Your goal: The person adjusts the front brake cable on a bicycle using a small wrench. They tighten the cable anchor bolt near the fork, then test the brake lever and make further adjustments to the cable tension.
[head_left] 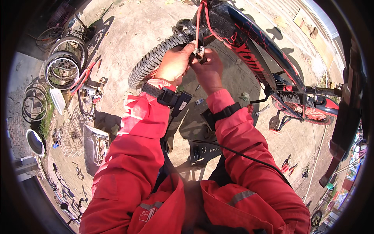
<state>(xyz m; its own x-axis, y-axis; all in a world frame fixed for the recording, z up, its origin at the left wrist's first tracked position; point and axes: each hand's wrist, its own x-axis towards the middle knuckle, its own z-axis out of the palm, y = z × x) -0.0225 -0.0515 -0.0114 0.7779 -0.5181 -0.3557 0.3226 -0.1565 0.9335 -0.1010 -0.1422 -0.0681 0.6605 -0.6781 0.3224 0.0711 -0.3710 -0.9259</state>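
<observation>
A black-and-red bicycle (249, 50) stands across the top of the view, its knobbly front tyre (156, 58) pointing down and left. Red cables (198, 23) run from the front of the frame toward my hands. My left hand (175, 64) is closed, thumb and fingertips pinching a small silver metal fitting (200, 51) where a red cable comes down. My right hand (209, 69) is closed against the other side of the same fitting, its fingers curled. The fingers hide most of the fitting, so its exact kind does not show.
Bicycle wheels (62, 71), a wire basket (73, 136) and a grey box of scraps (96, 146) lie on the left. A wrench (261, 110) rests under the bicycle; red-handled pliers (286, 167) lie on the right. A pedal and crank (274, 122) stick out below the frame.
</observation>
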